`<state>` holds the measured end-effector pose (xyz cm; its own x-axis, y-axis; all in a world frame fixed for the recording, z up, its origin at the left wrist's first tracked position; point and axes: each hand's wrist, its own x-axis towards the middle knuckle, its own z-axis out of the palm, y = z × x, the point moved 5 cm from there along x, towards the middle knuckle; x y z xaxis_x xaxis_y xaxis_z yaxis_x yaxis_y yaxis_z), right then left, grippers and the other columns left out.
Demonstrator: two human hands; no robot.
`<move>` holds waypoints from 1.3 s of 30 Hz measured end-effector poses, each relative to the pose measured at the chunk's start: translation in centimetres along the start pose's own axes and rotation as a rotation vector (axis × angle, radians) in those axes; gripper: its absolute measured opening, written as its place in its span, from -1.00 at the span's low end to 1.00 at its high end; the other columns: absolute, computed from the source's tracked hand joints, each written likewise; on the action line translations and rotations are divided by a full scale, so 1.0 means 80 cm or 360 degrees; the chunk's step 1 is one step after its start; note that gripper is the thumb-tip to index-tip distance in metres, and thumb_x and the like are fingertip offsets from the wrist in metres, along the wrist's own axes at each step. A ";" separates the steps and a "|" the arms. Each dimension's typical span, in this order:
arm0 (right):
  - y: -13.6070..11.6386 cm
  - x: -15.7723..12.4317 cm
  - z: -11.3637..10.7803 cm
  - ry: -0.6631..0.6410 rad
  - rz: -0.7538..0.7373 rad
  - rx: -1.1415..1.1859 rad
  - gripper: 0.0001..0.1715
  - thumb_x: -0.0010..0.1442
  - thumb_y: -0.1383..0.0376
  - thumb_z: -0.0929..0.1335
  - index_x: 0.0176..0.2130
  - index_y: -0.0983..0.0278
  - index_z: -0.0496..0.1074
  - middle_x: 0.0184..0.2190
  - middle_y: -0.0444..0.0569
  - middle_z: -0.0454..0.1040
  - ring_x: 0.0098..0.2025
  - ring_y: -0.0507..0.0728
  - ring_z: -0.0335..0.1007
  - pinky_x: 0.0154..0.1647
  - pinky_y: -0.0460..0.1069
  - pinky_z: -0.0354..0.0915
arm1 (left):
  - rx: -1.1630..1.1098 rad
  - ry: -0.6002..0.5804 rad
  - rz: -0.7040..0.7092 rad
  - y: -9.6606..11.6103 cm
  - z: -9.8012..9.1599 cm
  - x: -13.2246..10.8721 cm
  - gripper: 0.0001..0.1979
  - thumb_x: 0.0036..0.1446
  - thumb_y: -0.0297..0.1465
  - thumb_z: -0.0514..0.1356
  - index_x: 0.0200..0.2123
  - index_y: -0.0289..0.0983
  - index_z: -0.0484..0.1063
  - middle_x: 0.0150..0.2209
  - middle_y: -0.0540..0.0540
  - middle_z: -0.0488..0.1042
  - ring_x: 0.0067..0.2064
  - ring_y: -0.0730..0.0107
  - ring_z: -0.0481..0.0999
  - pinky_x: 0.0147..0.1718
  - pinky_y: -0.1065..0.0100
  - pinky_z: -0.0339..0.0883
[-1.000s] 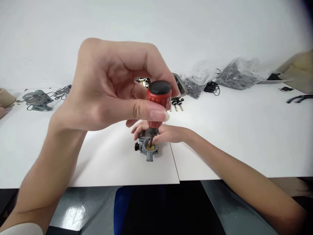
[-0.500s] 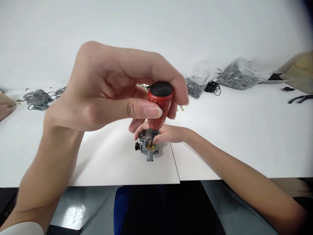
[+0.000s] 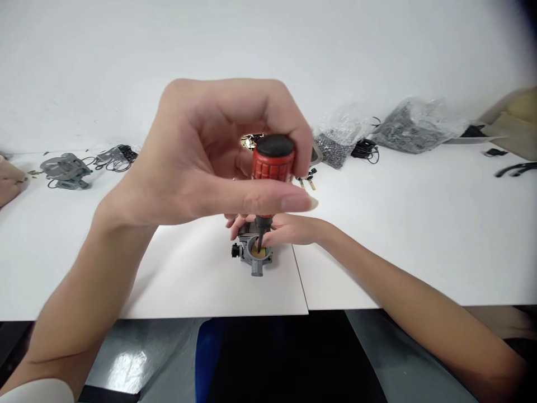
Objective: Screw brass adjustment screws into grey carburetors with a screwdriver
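My left hand (image 3: 210,162) is wrapped round the handle of a screwdriver (image 3: 273,162), red with a black cap. Its shaft points down, and the tip meets the brass-coloured plate inside the round bore of a small grey metal throttle body (image 3: 257,267). A black fitting sticks out from the left of that part, which lies on the white table. My right hand (image 3: 289,230) rests low over the far side of the throttle body, thumb by the bore and fingers round its back, gripping it. The left hand partly covers the right fingertips.
Another grey metal part (image 3: 66,170) and coiled black cables (image 3: 115,158) lie at the left, near another person's hand (image 3: 9,180). Small brass-tipped pieces (image 3: 311,180) lie beyond my hands. Plastic bags of dark parts (image 3: 413,127) stand against the wall. A board seam runs right of the throttle body.
The left hand has turned about the screwdriver handle; its thumb has swept right across it and the wrist has shifted right. The throttle body and right hand stay in place.
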<state>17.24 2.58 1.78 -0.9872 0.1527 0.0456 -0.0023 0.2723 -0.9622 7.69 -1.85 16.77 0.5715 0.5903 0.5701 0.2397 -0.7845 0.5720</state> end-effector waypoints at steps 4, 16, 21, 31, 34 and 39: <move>-0.002 0.000 0.000 0.0014 0.0047 0.0016 -0.58 0.12 0.30 0.31 0.00 0.28 0.41 0.14 0.08 0.22 0.21 0.24 0.16 0.22 0.18 0.21 | 0.0009 0.0035 0.0051 0.002 0.000 0.000 -0.72 0.02 -0.31 0.32 -0.30 -0.41 0.42 -0.41 0.07 0.42 -0.39 0.68 0.43 -0.54 0.55 0.30; -0.008 0.003 0.000 0.0029 -0.0001 0.0039 -0.58 0.10 0.34 0.31 -0.01 0.31 0.38 0.06 0.09 0.31 0.17 0.23 0.23 0.20 0.18 0.24 | -0.0139 0.0045 -0.0040 -0.006 0.003 -0.001 -0.64 -0.09 -0.27 0.35 -0.40 -0.36 0.27 -0.46 0.14 0.31 -0.40 0.64 0.50 -0.47 0.52 0.43; 0.004 0.005 -0.003 0.0051 0.0096 -0.0088 -0.56 0.09 0.38 0.31 0.00 0.28 0.37 0.06 0.07 0.34 0.15 0.25 0.25 0.23 0.19 0.21 | -0.0225 -0.0007 0.0039 -0.004 0.001 -0.003 -0.62 -0.16 -0.26 0.39 -0.43 -0.35 0.29 -0.46 0.14 0.31 -0.36 0.56 0.55 -0.50 0.52 0.47; 0.001 0.003 -0.001 0.0055 0.0047 0.0007 -0.62 0.11 0.37 0.33 -0.03 0.28 0.42 0.12 0.06 0.26 0.21 0.21 0.18 0.23 0.13 0.22 | -0.0177 0.0148 0.0009 -0.004 -0.001 -0.005 -0.65 -0.12 -0.27 0.36 -0.43 -0.41 0.34 -0.45 0.11 0.41 -0.37 0.49 0.58 -0.47 0.46 0.50; 0.002 0.002 0.001 0.0017 0.0060 0.0080 -0.63 0.13 0.31 0.33 -0.02 0.28 0.41 0.16 0.06 0.20 0.24 0.22 0.13 0.23 0.12 0.21 | -0.0207 0.0158 -0.0038 -0.005 -0.002 -0.006 -0.67 -0.11 -0.29 0.37 -0.41 -0.40 0.35 -0.44 0.09 0.45 -0.36 0.47 0.58 -0.42 0.40 0.57; 0.003 0.002 0.002 0.0017 0.0082 0.0073 -0.63 0.15 0.28 0.33 -0.02 0.27 0.41 0.18 0.06 0.17 0.27 0.22 0.08 0.26 0.12 0.15 | -0.0250 0.0119 -0.0046 -0.002 0.001 -0.006 -0.70 -0.07 -0.33 0.35 -0.37 -0.40 0.36 -0.40 0.08 0.49 -0.35 0.45 0.59 -0.43 0.39 0.55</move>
<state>17.09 2.52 1.54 -0.9845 0.1755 -0.0014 0.0406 0.2200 -0.9747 7.43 -1.97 16.38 0.5049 0.6291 0.5911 0.1263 -0.7313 0.6703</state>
